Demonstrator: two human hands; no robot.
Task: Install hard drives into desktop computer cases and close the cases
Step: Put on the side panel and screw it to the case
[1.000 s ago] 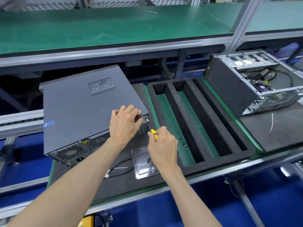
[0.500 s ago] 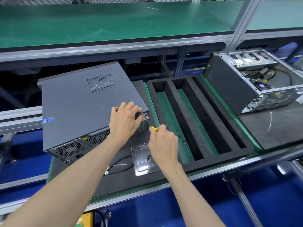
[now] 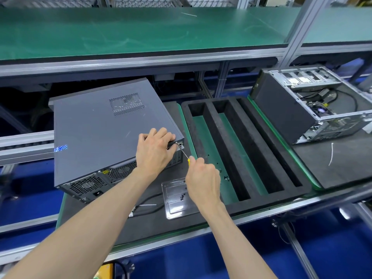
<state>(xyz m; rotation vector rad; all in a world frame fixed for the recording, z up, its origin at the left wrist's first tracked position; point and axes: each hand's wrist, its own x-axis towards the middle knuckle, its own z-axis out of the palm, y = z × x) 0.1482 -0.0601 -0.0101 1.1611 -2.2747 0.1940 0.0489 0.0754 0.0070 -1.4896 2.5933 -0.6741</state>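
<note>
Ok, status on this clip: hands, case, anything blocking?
Left hand braces closed case at rear corner. Right hand grips yellow-handled screwdriver, tip at corner screw. Nothing blocking.

The rear corner of the closed grey metal computer case (image 3: 104,133) is crowded by both hands and a yellow-handled screwdriver (image 3: 183,153). Just beside it, open room is offered by the long slots of the black foam tray (image 3: 217,133).
</note>
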